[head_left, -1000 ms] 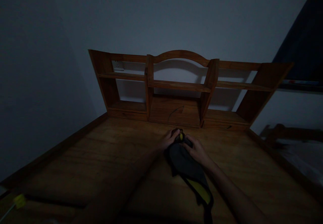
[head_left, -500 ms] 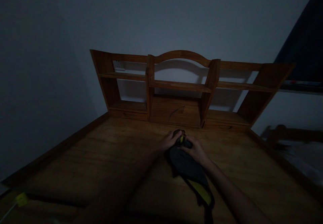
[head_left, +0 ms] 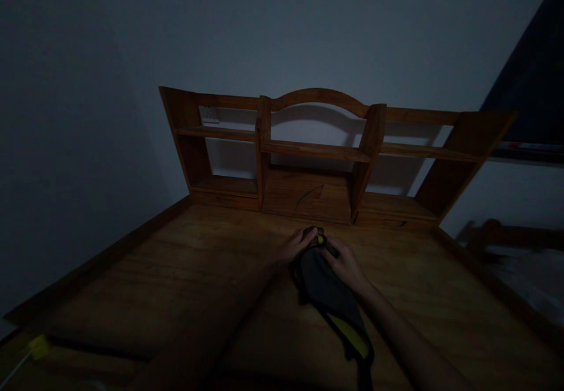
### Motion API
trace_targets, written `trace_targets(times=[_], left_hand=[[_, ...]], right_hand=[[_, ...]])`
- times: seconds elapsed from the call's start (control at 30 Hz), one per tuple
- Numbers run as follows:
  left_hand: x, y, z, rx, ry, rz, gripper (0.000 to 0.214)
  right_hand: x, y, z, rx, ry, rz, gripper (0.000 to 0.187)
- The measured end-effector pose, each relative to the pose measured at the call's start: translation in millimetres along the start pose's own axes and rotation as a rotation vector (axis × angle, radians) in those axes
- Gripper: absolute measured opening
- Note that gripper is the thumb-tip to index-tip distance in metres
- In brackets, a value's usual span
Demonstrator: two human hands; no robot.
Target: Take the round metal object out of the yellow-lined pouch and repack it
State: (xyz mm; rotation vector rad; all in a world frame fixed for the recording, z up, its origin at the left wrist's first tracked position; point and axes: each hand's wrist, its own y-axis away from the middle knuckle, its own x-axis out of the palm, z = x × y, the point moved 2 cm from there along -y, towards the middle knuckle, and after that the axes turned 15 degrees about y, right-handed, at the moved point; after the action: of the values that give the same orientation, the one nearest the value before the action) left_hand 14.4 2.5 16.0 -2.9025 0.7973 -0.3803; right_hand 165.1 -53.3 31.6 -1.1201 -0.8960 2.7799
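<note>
On the wooden desktop lies a long dark grey fabric piece (head_left: 328,288) with black edging, a yellow-green panel and a strap at its near end. In the dim light I cannot make out its exact kind. My left hand (head_left: 296,247) grips its far end from the left, thumb and fingers closed at the dark edge. Closing on the same end from the right is my right hand (head_left: 343,261), its fingers pinching the cloth. Between the two hands shows a small yellow spot (head_left: 320,240). The fingertips are partly hidden by the folds.
A wooden shelf unit (head_left: 315,151) with cubbies and small drawers stands at the back of the desktop (head_left: 211,244), against the wall. A yellow object (head_left: 39,347) with a white stick or cord is at the lower left. A wall socket (head_left: 209,114) shows behind the shelf.
My right hand's fingers have shifted slightly at the fabric's far end, and the yellow spot there looks rounder. My left hand stays nearly in place.
</note>
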Motion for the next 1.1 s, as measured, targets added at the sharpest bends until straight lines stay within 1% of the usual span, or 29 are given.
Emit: trace_targets(times=[0.13, 0.27, 0.43, 0.53, 0.6, 0.7, 0.77, 0.97, 1.1], left_hand=[[-0.4, 0, 2, -0.037, 0.013, -0.018, 0.055], [-2.0, -2, 5, -0.064, -0.015, -0.061, 0.058], [-3.8, -6, 5, -0.078, -0.100, -0.062, 0.059], [-4.2, -6, 4, -0.073, -0.142, -0.097, 0.061], [-2.7, -5, 4, -0.062, -0.149, -0.096, 0.061], [1.4, -2, 1, -0.018, -0.110, -0.037, 0.058], [2.7, 0, -1, 0.002, -0.074, -0.022, 0.057], [-0.9, 2, 0, -0.062, 0.036, -0.090, 0.056], [-1.7, 0, 3, -0.084, 0.077, -0.132, 0.056]], right_hand=[[3, 0, -4, 0.069, -0.075, 0.020, 0.020], [3, 1, -10, 0.138, -0.116, 0.068, 0.018], [0, 1, -7, 0.130, -0.059, 0.080, 0.017], [-1, 1, -2, 0.127, 0.019, 0.037, 0.017], [-2, 1, 1, 0.116, 0.050, 0.006, 0.015], [-2, 0, 2, 0.090, 0.029, -0.002, 0.014], [-2, 0, 1, 0.087, 0.010, 0.005, 0.014], [-2, 0, -1, 0.065, 0.024, -0.029, 0.011], [-3, -1, 0, 0.082, 0.014, -0.011, 0.010]])
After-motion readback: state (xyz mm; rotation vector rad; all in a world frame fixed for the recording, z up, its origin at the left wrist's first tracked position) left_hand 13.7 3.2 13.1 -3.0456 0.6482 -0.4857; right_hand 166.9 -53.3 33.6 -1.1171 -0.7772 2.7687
